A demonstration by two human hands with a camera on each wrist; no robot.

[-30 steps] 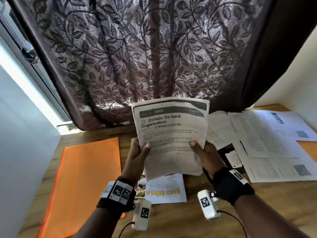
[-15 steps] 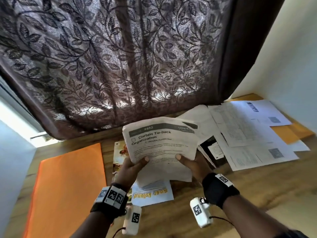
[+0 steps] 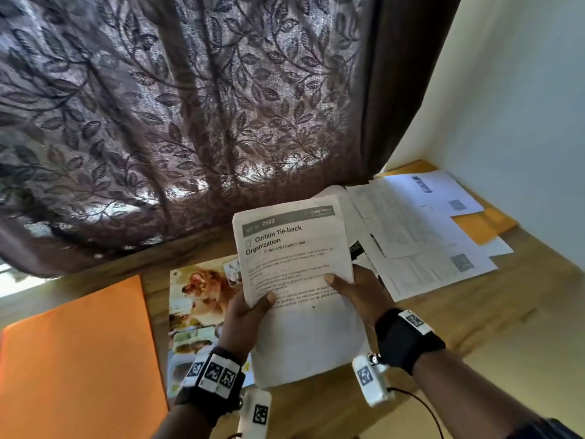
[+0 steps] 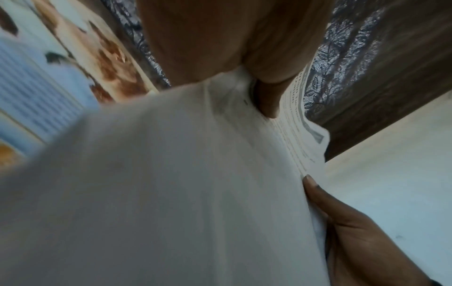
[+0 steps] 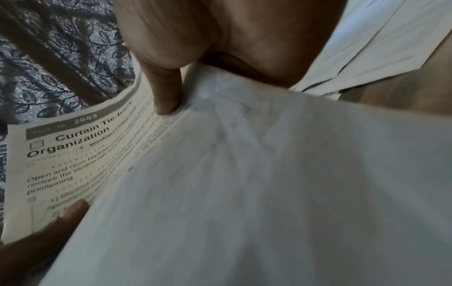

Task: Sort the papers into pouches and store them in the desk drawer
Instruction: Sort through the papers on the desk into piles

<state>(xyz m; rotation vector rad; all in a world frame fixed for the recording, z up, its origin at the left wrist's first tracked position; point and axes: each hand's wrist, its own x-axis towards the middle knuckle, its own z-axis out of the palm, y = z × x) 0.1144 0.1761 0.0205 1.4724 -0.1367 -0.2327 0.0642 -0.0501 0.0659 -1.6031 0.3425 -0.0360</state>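
Both hands hold a stack of white papers (image 3: 294, 270) above the wooden desk (image 3: 474, 331); its top sheet is headed "Curtain Tie-back Organization". My left hand (image 3: 245, 315) pinches the stack's left edge, thumb on top. My right hand (image 3: 354, 291) pinches the right edge the same way. In the left wrist view the sheets (image 4: 195, 183) fill the frame under my thumb. The right wrist view shows the printed top sheet (image 5: 80, 154) with my thumb on it. An orange pouch (image 3: 76, 359) lies flat at the desk's left. A yellow envelope (image 3: 481, 226) shows under loose printed sheets (image 3: 421, 236) at the right.
A colour leaflet with an animal picture (image 3: 199, 299) lies on the desk under my left hand. A dark leaf-patterned curtain (image 3: 190, 122) hangs behind the desk. A pale wall (image 3: 522, 122) bounds the right side. No drawer is in view.
The paper stack has come lower and closer to the desk, tilting flatter. My view has swung right and down. Both hands keep their hold.
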